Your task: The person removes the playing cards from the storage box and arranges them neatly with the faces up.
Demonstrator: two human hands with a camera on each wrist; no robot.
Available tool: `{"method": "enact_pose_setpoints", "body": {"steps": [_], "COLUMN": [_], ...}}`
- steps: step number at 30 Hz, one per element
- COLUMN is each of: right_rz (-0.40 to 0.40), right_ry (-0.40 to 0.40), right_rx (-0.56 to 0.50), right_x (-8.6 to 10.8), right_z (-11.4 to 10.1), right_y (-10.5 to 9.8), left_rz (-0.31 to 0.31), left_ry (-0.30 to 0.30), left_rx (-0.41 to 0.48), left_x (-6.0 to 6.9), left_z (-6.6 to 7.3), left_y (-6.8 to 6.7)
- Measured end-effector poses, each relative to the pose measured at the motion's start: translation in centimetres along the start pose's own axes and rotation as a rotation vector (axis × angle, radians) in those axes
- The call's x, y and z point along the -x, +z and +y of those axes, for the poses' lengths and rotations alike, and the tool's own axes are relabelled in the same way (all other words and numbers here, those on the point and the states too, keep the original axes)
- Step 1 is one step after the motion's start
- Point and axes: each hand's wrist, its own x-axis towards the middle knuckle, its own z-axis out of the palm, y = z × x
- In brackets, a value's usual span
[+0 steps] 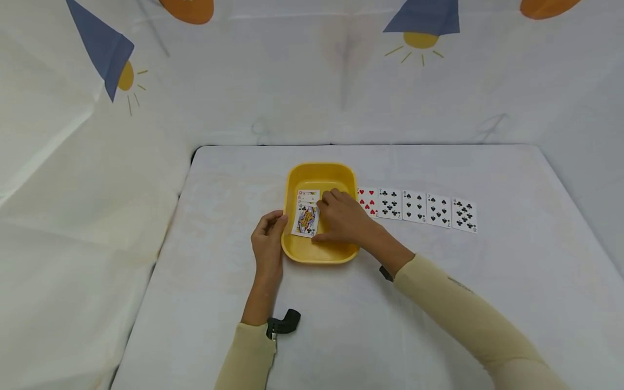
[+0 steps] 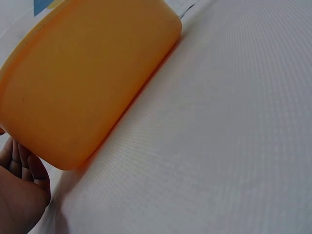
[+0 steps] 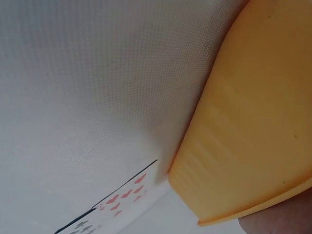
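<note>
While five cards (image 1: 414,207) are lying outside, centre-right | our curled left hand (image 1: 268,238) is gripping the tray (image 1: 324,176) | half-curled right hand (image 1: 346,218) seemingly pinching the part-built stack (image 1: 306,219) mid-frame

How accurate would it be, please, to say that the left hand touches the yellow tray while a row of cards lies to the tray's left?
Not quite: in the head view, the row of cards lies to the right of the yellow tray; the left hand does touch it.

I'm wearing beige sleeves (image 1: 453,303); my tray (image 1: 322,176) is showing plain yellow, cards (image 1: 414,206) are showing black or red pips on white.
</note>
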Motion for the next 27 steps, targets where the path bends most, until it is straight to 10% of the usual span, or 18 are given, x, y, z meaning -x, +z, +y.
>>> {"method": "enact_pose_setpoints", "body": {"steps": [27], "right_rz": [-0.049], "right_ry": [0.05], "right_rx": [-0.045], "right_x": [0.4], "right_z": [-0.1], "right_y": [-1.1], "left_rz": [0.019], "left_ry": [0.023], "left_rx": [0.014], "left_x": [-0.1], "left_z": [-0.4], "left_y": [0.1]}}
